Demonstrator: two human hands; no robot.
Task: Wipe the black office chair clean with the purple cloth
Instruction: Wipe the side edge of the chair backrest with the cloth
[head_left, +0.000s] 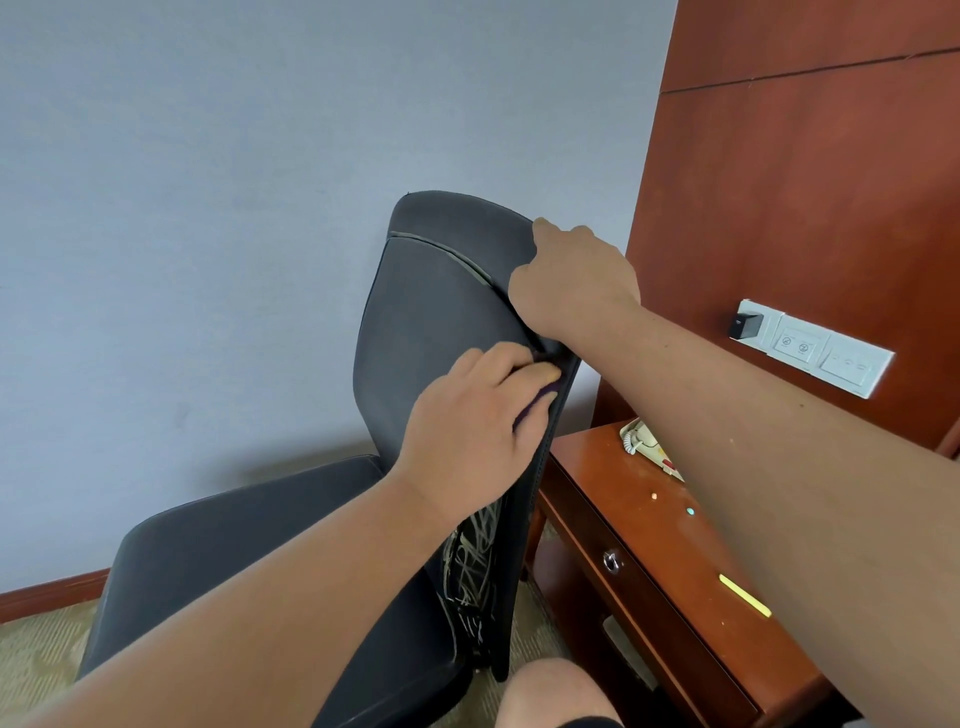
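The black office chair (426, 322) stands in front of me with its backrest upright and its seat (234, 545) to the lower left. My left hand (478, 426) presses the purple cloth (540, 400) against the right edge of the backrest; only a small strip of cloth shows under my fingers. My right hand (571, 280) grips the upper right edge of the backrest, its fingers curled behind the rim. Pale scribble marks (475, 566) cover the lower part of the backrest.
A reddish wooden desk (613, 519) stands close to the chair's right, with a corded phone (641, 441), a yellow stick (743, 595) and small coloured bits on it. Wall sockets (815, 348) sit on the wood panel. A grey wall is behind; my knee (556, 696) is below.
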